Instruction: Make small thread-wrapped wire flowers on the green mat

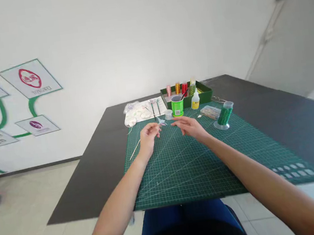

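Note:
My left hand is closed in a pinch over the cutting mat, with a small pale blue and purple flower piece at its fingertips. A thin pale stick shows on the far side of this hand; whether it joins the flower piece is hidden. To the right, my right hand has its fingers stretched towards the flower piece, apart from it, and nothing shows in them. Just beyond both hands stand a small white cup and a green can with a dark-handled tool in it.
The green cutting mat covers much of the dark table. At the back are a white sheet with brushes, a green box of thread spools and a glue bottle. Cotton swabs and a green wire spool stand right.

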Action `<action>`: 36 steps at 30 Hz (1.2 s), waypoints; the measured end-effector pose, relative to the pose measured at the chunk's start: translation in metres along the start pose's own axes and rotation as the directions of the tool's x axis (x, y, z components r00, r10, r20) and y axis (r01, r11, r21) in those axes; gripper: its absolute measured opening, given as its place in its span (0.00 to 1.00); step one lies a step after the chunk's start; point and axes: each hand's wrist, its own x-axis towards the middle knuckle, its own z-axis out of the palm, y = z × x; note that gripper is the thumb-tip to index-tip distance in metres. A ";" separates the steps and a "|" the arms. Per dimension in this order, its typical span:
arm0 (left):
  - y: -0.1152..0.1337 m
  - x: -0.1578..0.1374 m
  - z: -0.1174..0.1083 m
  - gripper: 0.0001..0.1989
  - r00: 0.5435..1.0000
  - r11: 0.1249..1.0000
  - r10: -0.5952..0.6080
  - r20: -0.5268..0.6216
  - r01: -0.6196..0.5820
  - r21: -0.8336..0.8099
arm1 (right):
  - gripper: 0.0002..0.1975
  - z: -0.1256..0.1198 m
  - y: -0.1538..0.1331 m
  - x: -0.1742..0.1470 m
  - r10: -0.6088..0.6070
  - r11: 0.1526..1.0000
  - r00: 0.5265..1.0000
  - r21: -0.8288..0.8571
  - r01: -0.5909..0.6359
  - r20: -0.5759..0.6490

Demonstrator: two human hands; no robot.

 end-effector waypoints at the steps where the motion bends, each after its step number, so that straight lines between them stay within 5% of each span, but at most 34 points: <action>1: 0.000 -0.001 0.001 0.10 1.000 1.000 0.005 0.007 -0.005 0.018 | 0.24 0.004 -0.002 -0.004 0.016 0.999 0.998 0.034 -0.018 0.062; 7: -0.001 -0.005 0.003 0.11 0.997 0.989 0.036 0.067 -0.046 0.142 | 0.27 0.028 -0.008 -0.019 0.037 0.970 0.946 0.216 -0.112 0.323; 16: -0.005 -0.006 0.001 0.11 0.995 0.980 0.025 0.093 -0.043 0.196 | 0.24 0.039 -0.004 -0.020 -0.052 0.972 0.965 0.235 -0.010 0.258; 29: -0.009 -0.004 -0.004 0.09 0.995 0.874 0.096 0.040 -0.104 0.475 | 0.22 0.042 -0.004 -0.021 -0.050 0.986 0.974 -0.144 0.083 0.221; 36: -0.010 -0.004 -0.007 0.05 0.990 0.824 0.138 0.028 -0.131 0.551 | 0.17 0.041 -0.007 -0.025 -0.255 0.791 0.927 -0.493 0.364 0.275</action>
